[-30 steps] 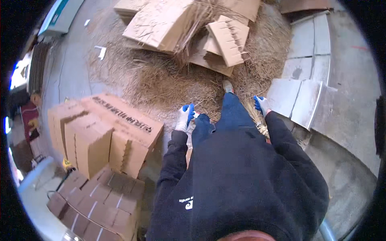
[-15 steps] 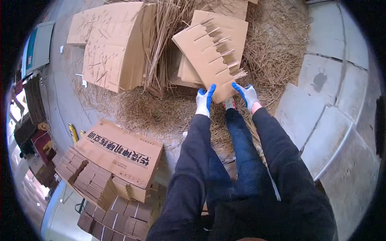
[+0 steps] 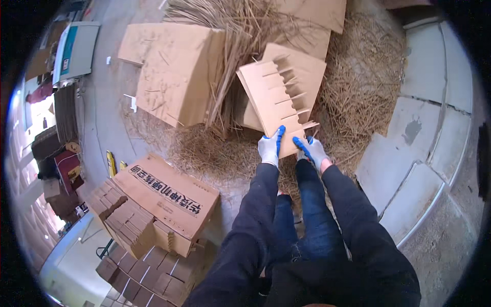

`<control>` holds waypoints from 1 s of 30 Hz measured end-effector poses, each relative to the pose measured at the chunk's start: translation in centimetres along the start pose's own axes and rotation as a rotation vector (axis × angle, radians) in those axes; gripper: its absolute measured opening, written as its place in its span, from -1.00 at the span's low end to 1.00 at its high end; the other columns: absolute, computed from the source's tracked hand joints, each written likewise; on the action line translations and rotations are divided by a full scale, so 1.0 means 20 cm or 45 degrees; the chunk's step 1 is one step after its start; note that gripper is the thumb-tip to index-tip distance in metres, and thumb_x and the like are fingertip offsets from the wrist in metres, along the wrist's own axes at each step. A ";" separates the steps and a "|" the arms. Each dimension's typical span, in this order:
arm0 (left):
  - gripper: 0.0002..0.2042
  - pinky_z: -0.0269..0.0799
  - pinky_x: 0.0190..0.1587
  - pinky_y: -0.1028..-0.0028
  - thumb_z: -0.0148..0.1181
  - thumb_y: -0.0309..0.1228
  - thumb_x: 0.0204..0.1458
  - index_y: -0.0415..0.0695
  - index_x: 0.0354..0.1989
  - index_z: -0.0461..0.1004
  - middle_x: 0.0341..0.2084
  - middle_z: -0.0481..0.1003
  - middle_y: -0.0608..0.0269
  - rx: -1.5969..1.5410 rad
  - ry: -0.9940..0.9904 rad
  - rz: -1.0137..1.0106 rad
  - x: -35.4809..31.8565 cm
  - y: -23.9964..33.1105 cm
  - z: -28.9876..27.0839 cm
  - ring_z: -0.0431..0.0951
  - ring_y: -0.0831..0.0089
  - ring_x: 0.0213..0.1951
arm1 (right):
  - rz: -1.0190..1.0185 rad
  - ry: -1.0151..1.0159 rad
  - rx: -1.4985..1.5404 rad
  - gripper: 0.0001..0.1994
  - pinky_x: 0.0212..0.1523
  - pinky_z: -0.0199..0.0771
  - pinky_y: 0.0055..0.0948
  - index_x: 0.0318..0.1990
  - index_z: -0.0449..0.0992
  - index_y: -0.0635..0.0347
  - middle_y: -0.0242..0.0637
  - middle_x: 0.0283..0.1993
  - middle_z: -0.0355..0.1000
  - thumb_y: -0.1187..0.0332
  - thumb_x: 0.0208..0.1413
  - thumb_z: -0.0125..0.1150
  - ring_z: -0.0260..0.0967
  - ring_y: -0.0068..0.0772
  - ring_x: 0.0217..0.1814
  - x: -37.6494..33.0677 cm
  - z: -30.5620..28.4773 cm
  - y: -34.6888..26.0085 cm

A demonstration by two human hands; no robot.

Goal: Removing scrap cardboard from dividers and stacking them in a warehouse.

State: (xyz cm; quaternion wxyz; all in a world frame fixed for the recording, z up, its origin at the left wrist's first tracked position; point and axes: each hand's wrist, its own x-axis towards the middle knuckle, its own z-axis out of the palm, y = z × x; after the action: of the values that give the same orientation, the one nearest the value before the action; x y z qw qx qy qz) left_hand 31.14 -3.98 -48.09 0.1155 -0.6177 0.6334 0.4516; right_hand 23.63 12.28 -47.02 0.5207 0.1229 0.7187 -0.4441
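Observation:
Slotted cardboard sheets, at least two lying together, are between my gloved hands, with narrow waste strips sticking out along their right side. My left hand grips the near left edge, thumb on top. At the near right edge my right hand pinches the same sheets, its blue thumb on the upper face. Both gloves are white and blue. Under the far part of the sheets lies another cardboard sheet on a pile.
A tall stack of cardboard stands far left, beside a heap of cardboard strips. More scrap strips cover the floor. Near left, a printed carton lies by bundled cardboard pieces. Pale slabs lie right.
My hands have drawn the sheets slightly nearer, and the lower layer now shows at their left edge. The whole view has shifted, with the surroundings sitting lower and farther right.

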 end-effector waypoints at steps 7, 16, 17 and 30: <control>-0.42 0.51 -0.17 0.37 0.48 0.00 -0.18 -0.35 -0.21 0.62 -0.31 0.65 0.02 -0.474 -0.141 0.111 -0.19 0.04 -0.17 0.65 0.36 -0.29 | -0.316 -0.175 0.677 -0.64 -0.17 0.46 -0.51 0.04 0.51 0.21 -0.36 -0.11 0.53 0.15 0.24 0.20 0.46 -0.59 -0.16 -0.27 0.00 -0.08; -0.43 0.54 -0.22 0.29 0.57 -0.06 -0.30 -0.25 -0.22 0.54 -0.38 0.62 0.01 -0.251 0.188 0.782 -1.07 -0.32 -1.05 0.66 0.16 -0.30 | -1.070 -0.013 0.281 -0.43 0.24 0.31 -0.34 0.26 0.31 0.34 -0.20 0.19 0.41 0.20 0.19 0.25 0.33 -0.32 0.24 -0.95 -0.08 -0.41; -0.40 0.54 -0.23 0.27 0.57 -0.03 -0.33 -0.24 -0.22 0.53 -0.40 0.61 0.01 -0.204 0.246 0.842 -1.13 -0.40 -1.11 0.65 0.12 -0.32 | -1.108 -0.169 0.230 -0.42 0.27 0.28 -0.36 0.27 0.29 0.35 -0.19 0.21 0.39 0.22 0.18 0.25 0.30 -0.29 0.26 -1.05 0.04 -0.49; -0.29 0.55 -0.15 0.25 0.60 -0.17 -0.33 -0.25 0.00 0.39 -0.24 0.57 0.09 -0.303 0.395 1.517 -1.77 -0.86 -1.82 0.64 0.19 -0.27 | -1.262 -0.461 0.167 -0.58 0.06 0.48 -0.41 0.08 0.45 0.33 -0.26 0.02 0.51 0.36 0.09 0.34 0.46 -0.43 0.01 -1.91 0.77 -0.27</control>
State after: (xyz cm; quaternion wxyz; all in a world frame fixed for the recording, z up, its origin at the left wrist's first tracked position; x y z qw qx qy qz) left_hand 68.85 -3.07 -10.08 -0.3190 -0.2255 0.8237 0.4109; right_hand 46.36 8.18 -12.49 0.3553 -0.2776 0.5599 -0.6951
